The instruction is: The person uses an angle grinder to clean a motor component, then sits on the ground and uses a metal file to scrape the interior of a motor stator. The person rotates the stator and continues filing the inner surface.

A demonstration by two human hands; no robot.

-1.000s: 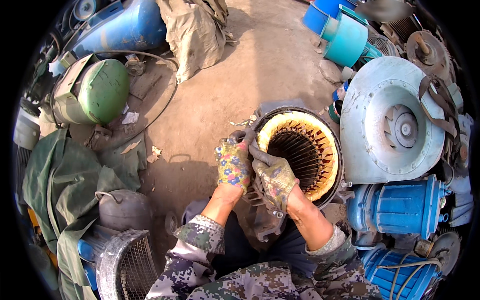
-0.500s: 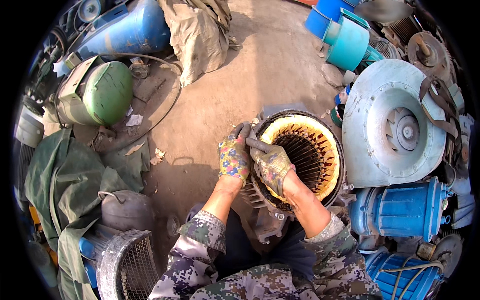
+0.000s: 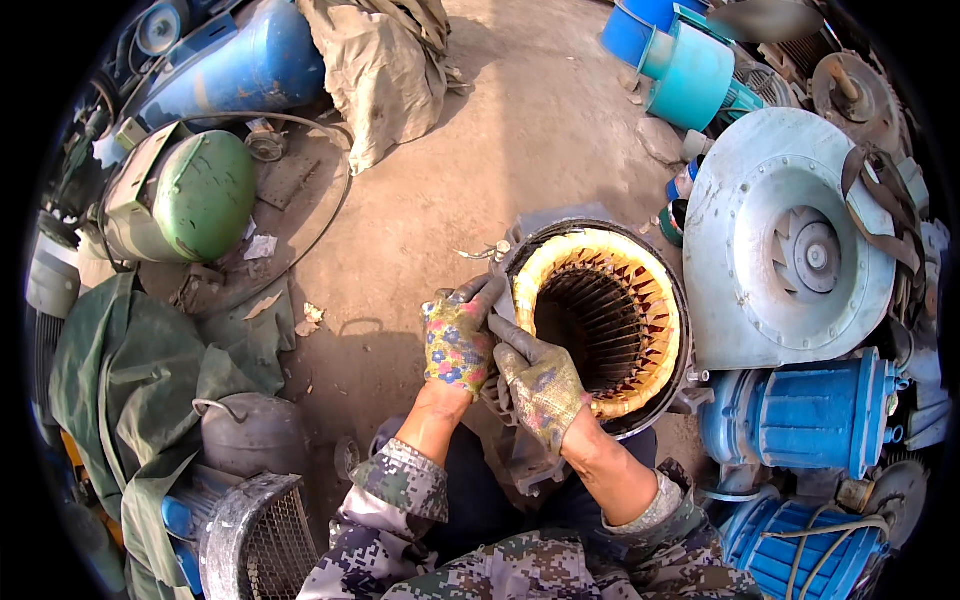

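Observation:
An electric motor stator (image 3: 655, 262) stands on the ground in front of me, its open end up. A ring of pale yellow, wrapped windings lines its rim, and dark slots run down the bore. My left hand (image 3: 460, 338), in a flower-patterned glove with dark fingertips, is closed at the housing's left side. My right hand (image 3: 545, 385), in a worn matching glove, lies over the near left rim, its fingers bent together close to the left hand's. A small light grey piece shows between the fingertips; what it is, I cannot make out.
At the right stand a large grey blower housing (image 3: 730, 290), a blue motor (image 3: 800, 415) and a teal cylindrical machine (image 3: 695, 75). Leftward are a green tank (image 3: 205, 190), a green tarp (image 3: 150, 370), a dark lidded pot (image 3: 255, 430) and a mesh-fronted machine (image 3: 275, 540).
My right hand has drawn back from over the bore toward the lower left, uncovering more of the yellow windings. My left hand has shifted slightly left and down.

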